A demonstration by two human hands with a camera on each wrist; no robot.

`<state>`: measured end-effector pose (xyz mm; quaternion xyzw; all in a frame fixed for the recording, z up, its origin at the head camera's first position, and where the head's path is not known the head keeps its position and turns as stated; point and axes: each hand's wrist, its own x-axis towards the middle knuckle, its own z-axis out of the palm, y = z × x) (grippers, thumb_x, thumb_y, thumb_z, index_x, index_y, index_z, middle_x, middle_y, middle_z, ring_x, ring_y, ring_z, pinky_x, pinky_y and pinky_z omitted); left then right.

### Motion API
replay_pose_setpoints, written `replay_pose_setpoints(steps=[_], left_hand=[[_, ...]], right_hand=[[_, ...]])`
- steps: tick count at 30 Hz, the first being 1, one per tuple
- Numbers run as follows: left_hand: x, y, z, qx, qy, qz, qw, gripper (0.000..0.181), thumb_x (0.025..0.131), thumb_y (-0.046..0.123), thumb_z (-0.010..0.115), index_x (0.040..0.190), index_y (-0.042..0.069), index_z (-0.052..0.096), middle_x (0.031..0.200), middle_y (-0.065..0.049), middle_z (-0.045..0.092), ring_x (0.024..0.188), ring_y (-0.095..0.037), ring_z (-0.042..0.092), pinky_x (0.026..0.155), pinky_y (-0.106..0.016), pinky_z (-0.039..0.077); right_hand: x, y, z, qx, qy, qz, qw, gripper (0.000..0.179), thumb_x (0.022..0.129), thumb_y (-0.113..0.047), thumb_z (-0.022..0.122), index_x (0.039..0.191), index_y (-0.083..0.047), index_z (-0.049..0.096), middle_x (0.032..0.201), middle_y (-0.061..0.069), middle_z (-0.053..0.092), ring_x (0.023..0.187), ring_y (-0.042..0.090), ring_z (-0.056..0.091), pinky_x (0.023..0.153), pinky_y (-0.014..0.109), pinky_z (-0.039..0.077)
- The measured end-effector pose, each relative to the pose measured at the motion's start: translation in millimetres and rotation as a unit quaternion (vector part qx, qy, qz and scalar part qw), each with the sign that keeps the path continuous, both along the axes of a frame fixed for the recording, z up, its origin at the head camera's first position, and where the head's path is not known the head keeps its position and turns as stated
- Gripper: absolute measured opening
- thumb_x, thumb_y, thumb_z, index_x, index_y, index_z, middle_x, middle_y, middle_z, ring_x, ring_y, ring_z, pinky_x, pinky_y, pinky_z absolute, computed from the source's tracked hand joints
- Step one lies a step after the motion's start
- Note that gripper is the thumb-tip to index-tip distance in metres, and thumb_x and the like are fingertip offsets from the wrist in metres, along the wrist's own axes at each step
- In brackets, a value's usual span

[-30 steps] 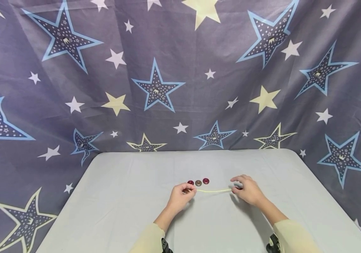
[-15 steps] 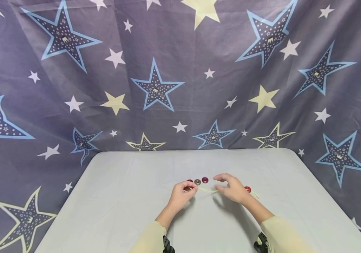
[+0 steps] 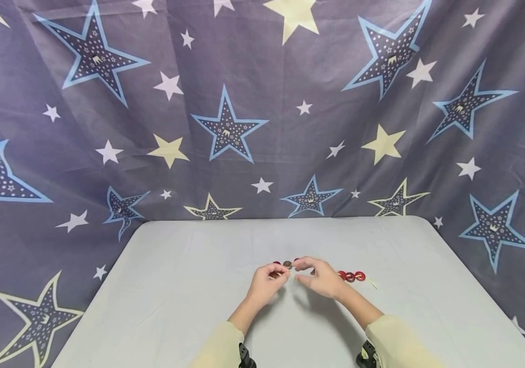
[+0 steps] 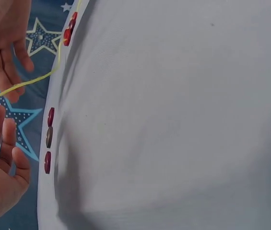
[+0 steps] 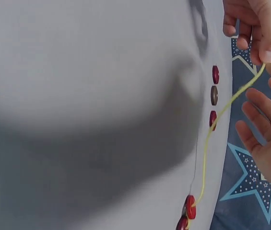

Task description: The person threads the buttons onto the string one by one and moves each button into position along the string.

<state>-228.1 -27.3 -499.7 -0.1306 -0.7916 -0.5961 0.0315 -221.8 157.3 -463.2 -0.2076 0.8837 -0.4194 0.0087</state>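
In the head view my left hand (image 3: 264, 282) pinches the end of a thin yellow cord (image 5: 236, 93) above the table. My right hand (image 3: 319, 277) hovers just to its right, fingers apart and relaxed, fingertips close to the pinched end. The cord sags from the pinch to several red buttons (image 3: 350, 277) threaded on it, lying on the table right of my hands, with a short tail beyond them. Just past my hands lie three loose buttons in a row: a dark red one (image 4: 51, 116), a brown one (image 4: 49, 137) and another dark red one (image 4: 47, 163).
A white cloth covers the table (image 3: 189, 286), with its far edge against a hanging purple-grey curtain (image 3: 244, 128) printed with stars. Light sleeves and dark wrist mounts show at the bottom of the head view.
My right hand has moved left along the cord to beside my left hand, exposing the threaded buttons on its right. My left hand stays nearly in place, still pinching.
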Motion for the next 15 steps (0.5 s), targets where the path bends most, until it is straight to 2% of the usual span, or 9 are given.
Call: replay_pose_setpoints(steps=[3,7,10,11,14,15], left_hand=[[-0.6,-0.1,-0.8,0.001,-0.001,-0.001,1.0,0.009,0.083,0.014,0.068,0.085,0.006,0.071,0.083,-0.007,0.068,0.071,-0.004,0.054,0.063,-0.017,0.045],[1.3,0.4,2.0,0.004,0.002,-0.002,1.0,0.008,0.084,0.011,0.067,0.086,0.004,0.07,0.085,-0.012,0.068,0.072,-0.006,0.053,0.062,-0.016,0.043],[10.3,0.1,17.2,0.001,0.001,-0.005,1.0,0.009,0.084,0.006,0.065,0.087,-0.001,0.069,0.086,-0.016,0.068,0.073,-0.011,0.053,0.061,-0.016,0.043],[10.9,-0.4,17.6,0.001,0.0,-0.006,1.0,0.009,0.084,0.007,0.065,0.087,-0.001,0.069,0.085,-0.014,0.067,0.073,-0.01,0.053,0.061,-0.016,0.043],[19.6,-1.3,31.6,0.001,-0.003,-0.009,1.0,0.01,0.083,0.005,0.065,0.087,-0.003,0.068,0.085,-0.016,0.067,0.073,-0.013,0.054,0.061,-0.016,0.043],[20.5,-1.6,32.6,0.0,-0.005,-0.009,0.9999,0.01,0.084,0.005,0.065,0.088,-0.003,0.069,0.085,-0.016,0.067,0.073,-0.013,0.054,0.061,-0.016,0.043]], right_hand=[[0.0,-3.9,-1.8,0.007,-0.001,-0.002,1.0,0.026,0.086,-0.02,0.064,0.111,-0.013,0.064,0.102,0.006,0.068,0.099,0.025,0.061,0.079,0.038,0.047],[-0.5,-6.8,-3.6,0.007,-0.005,0.0,1.0,0.023,0.086,-0.02,0.064,0.108,-0.015,0.065,0.091,0.002,0.067,0.081,0.02,0.06,0.062,0.025,0.045],[-0.6,-7.9,-4.2,0.008,-0.009,0.003,0.9999,0.021,0.086,-0.021,0.064,0.106,-0.015,0.065,0.081,0.001,0.063,0.066,0.014,0.053,0.052,0.021,0.04],[-0.4,-8.3,-4.1,0.008,-0.009,0.003,0.9999,0.02,0.086,-0.021,0.064,0.105,-0.015,0.066,0.079,0.0,0.062,0.064,0.013,0.052,0.051,0.021,0.04],[-0.1,-8.1,-4.6,0.01,-0.001,-0.002,0.9999,0.015,0.087,-0.022,0.065,0.1,-0.016,0.067,0.073,-0.003,0.06,0.062,0.009,0.049,0.051,0.021,0.04],[0.3,-7.9,-4.6,0.009,0.003,-0.004,0.9999,0.013,0.087,-0.022,0.065,0.098,-0.015,0.068,0.072,-0.004,0.06,0.063,0.008,0.049,0.053,0.02,0.04]])
